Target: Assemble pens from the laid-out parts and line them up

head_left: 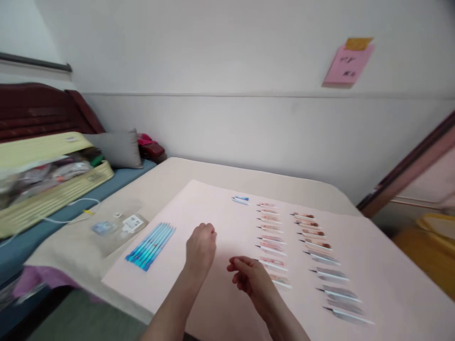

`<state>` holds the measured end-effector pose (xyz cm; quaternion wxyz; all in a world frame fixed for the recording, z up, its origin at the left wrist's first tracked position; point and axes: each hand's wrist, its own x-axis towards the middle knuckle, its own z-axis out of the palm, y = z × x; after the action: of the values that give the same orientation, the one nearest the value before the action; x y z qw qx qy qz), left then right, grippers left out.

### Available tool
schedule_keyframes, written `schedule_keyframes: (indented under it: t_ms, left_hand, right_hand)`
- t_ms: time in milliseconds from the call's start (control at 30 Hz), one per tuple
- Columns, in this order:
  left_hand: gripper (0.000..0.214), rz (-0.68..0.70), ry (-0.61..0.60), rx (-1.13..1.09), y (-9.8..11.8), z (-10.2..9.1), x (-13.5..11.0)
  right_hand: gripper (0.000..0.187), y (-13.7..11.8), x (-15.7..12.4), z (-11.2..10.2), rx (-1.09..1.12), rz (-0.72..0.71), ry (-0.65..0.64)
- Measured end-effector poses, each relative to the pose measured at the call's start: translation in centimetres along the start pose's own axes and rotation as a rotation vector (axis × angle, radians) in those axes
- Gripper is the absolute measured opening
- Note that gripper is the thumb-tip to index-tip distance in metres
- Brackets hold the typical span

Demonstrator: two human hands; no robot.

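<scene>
My left hand [201, 248] is closed in a fist above the pink sheet; whatever is inside it, if anything, is hidden. Just right of it, my right hand [250, 279] has bent, slightly parted fingers with nothing visible in them. Beside that hand runs a column of slim white sticks with dark tips, like pen refills [269, 219], paired with pinkish patterned pieces. Farther right, a second column holds similar dark-tipped sticks [329, 273] beside brown and grey pieces. Several blue pens [151, 246] lie side by side to the left. Two small blue pen parts [241, 201] lie at the back.
A pink sheet [209, 208] covers much of the cloth-covered table [284, 182]. On its left lies a clear plastic bag [117, 222] with labels. A yellowish open case [57, 189] and a grey pillow [113, 149] rest on the bench. A pink note [348, 66] hangs on the wall.
</scene>
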<state>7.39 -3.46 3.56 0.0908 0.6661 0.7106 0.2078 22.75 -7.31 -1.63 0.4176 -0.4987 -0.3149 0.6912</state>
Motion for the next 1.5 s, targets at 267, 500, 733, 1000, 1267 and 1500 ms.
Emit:
schedule_keyframes:
  t_ms: [267, 500, 733, 1000, 1267, 1500]
  left_hand:
    - [0.019, -0.115, -0.039, -0.185, -1.0, -1.8, 1.1]
    - [0.016, -0.127, -0.041, -0.357, 0.6, -1.7, 1.3]
    - [0.014, -0.156, -0.018, -0.454, -0.1, -0.8, 2.0]
    - [0.013, -0.159, -0.049, -0.388, -0.7, -0.8, 2.6]
    - [0.019, -0.137, -0.115, -0.283, -0.3, -2.5, 2.1]
    - [0.019, -0.132, -0.137, -0.289, -0.4, -2.3, 1.9]
  right_hand:
    - [0.028, -0.3, 0.7, -1.7, -0.339, -0.219, 0.114]
    - [0.024, -5.8, 5.6, -3.6, -1.073, -0.515, 0.239]
    - [0.022, -11.2, 15.8, -4.4, -1.741, -0.457, 0.393]
    - [0.033, -11.4, 22.6, -3.4, -1.894, -0.456, 0.420]
    - [0.036, -11.7, 25.6, -2.8, -1.987, -0.336, 0.330]
    - [0.045, -11.4, 25.0, -2.7, -2.012, -0.353, 0.261]
